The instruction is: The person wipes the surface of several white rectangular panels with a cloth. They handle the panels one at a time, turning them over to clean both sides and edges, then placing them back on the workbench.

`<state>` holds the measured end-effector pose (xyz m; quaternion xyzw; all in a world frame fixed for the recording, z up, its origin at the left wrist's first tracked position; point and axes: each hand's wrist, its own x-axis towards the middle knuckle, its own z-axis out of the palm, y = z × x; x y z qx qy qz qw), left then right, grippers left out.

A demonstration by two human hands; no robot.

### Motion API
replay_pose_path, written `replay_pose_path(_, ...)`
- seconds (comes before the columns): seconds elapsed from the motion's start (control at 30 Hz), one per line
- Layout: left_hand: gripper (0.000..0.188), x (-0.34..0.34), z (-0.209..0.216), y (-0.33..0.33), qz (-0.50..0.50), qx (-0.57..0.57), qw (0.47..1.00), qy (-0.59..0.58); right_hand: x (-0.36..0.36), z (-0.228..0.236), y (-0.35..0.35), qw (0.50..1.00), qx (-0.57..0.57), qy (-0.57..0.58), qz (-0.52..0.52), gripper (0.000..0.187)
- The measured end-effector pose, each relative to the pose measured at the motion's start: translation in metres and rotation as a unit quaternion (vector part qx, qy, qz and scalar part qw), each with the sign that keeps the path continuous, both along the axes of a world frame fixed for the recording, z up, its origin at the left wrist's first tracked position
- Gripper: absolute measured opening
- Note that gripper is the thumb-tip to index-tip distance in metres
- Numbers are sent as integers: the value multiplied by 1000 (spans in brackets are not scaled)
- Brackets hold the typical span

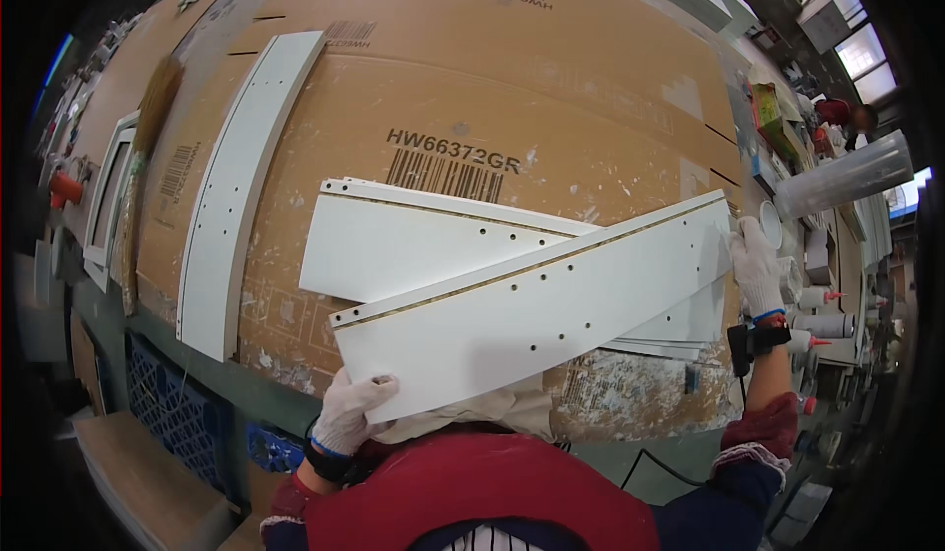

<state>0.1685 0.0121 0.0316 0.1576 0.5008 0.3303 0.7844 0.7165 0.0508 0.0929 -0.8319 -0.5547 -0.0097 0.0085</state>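
Cardboard point(610, 133) spread over the surface, with a long white panel point(630, 280) held across it.
By the left grip point(352, 405), the panel is pinched at its near corner, thumb on top; its opposite end is met by the right grip point(756, 268), whose closure cannot be told. Between the grips, the panel is slanted above other white boards point(394, 241); left of and beyond the left grip, a separate white board point(221, 216) is seen, then a broom point(156, 108). Stiff, moderately light handling is judged likely; the smooth face may be slippery under gloves, and corners could be chipped. It is best held by both ends, since one-handed lifting would probably be unbalanced.
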Motion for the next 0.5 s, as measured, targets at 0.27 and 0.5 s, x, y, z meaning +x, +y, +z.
replay_pose_path(0.27, 62, 33, 5, 10, -92, 34, 971, -218, -144, -7, 30, 990, 21, 4, 137, 17)
replay_pose_path(0.5, 60, 32, -9, 7, -115, 42, 937, -328, -307, 0, 23, 974, -86, 54, 204, 13)
